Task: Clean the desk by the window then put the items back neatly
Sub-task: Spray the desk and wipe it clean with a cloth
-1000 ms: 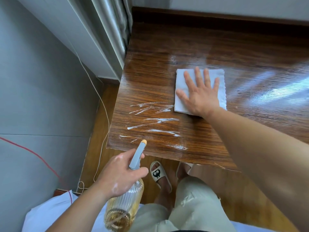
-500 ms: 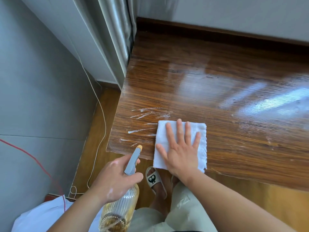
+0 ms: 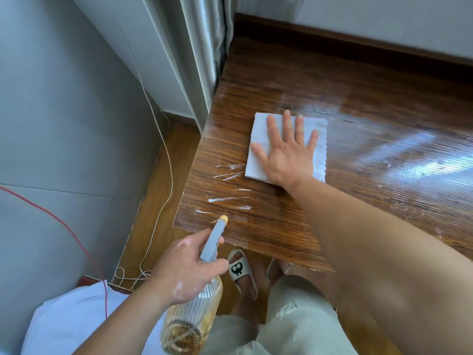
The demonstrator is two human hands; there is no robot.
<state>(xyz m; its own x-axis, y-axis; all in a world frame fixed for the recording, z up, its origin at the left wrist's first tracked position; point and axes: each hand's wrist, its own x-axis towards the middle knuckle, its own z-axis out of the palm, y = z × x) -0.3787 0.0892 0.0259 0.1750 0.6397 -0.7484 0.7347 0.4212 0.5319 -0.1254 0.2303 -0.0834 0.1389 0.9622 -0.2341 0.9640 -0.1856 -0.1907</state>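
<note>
Step in hand: wiping phase of the clean, nothing being put back yet. Nearest, the left hand (image 3: 184, 272) is wrapped round the neck of a ribbed clear spray bottle (image 3: 194, 319) with yellowish liquid, index finger up by the grey trigger head. The bottle's long axis runs from its base low by the person's lap up and away, and its yellow nozzle (image 3: 224, 218) points forward at the near corner of the worktop (image 3: 371, 119). A slipper (image 3: 239, 269) shows on the floor just right of that hand. Just ahead of the nozzle, between the two hands, several white streaks (image 3: 225, 199) of cleaner lie unwiped on the wood. Beyond and right of them, the right hand (image 3: 286, 152) lies flat with fingers straight and spread, pressing down on a folded white cloth (image 3: 259, 125), holding nothing. The cloth is flat on the worktop, touching the farthest streaks at its near-left corner. It looks close to square, so no clear long axis; the fingers on it point away to the far wall. Past the right hand the wood is glossy, looks damp. Next move, as a guess: drag the cloth back toward the left hand across the streaks, palm pressure even, stopping short of the worktop edge. The bottle hand stays clear.
</note>
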